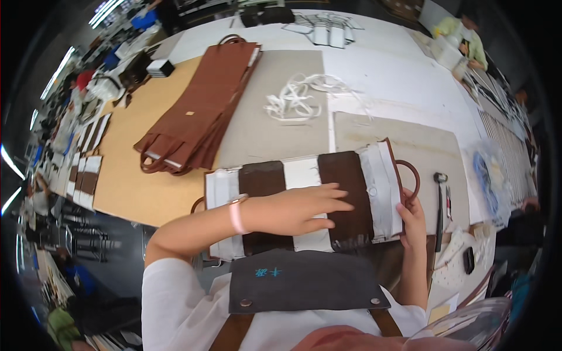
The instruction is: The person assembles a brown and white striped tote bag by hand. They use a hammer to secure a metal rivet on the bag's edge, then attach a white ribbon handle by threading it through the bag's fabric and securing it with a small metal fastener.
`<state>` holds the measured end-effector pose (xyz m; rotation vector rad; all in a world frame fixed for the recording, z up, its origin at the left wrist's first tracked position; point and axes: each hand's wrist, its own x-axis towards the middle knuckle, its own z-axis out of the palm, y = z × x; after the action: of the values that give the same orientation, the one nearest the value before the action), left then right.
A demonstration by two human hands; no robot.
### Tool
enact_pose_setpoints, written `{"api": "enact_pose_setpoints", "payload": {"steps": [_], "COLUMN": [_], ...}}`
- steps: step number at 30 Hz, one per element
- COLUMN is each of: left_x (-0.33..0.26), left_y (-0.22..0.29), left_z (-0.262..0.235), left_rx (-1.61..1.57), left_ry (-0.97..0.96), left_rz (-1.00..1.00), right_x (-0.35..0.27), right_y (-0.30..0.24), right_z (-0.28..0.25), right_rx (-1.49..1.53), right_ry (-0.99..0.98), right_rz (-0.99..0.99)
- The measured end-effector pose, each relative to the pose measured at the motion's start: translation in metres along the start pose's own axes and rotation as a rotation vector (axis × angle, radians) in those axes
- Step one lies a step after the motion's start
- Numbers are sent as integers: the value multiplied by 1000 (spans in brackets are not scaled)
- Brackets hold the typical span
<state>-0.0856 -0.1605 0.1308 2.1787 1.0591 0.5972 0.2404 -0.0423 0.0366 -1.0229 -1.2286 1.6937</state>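
An opened-out bag body (377, 190) lies across the near side of the table before me. Its upward side has white and pale lining panels with two dark brown bands, and a brown looped handle (417, 172) sticks out at its right end. My left hand (298, 209) reaches across its middle, palm down, fingers stretched and spread over the right-hand brown band. Whether the palm presses on it or hovers I cannot tell. At the right end my right hand (413, 221) grips the edge just below the handle, thumb on top and fingers partly hidden.
A stack of reddish-brown bag pieces with handles (202, 105) lies at far left. White tape (295, 100) is tangled mid-table. To the right are a hammer (439, 205), a slim pen-like tool (449, 202) and a clear plastic bag (489, 181). Another person (468, 44) sits at far right.
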Motion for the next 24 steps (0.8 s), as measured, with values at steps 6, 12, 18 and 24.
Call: {"api": "enact_pose_setpoints", "payload": {"steps": [6,12,18,24], "left_x": [-90,-130,-130,-132], "left_y": [-29,-52,-62,-56], "left_z": [24,81,81,90], "left_rx": [176,568,621,639], "left_ry": [122,216,332,368], "left_rz": [-560,-711,-648,-663], "right_x": [14,25,51,70], "right_y": [15,14,-7,-1], "right_z": [-71,-97,-3,157], "right_rx": [133,-966,-1295,-1233], "right_ry": [259,657,352,-512], "right_rz": [71,-104,-681,-849]}}
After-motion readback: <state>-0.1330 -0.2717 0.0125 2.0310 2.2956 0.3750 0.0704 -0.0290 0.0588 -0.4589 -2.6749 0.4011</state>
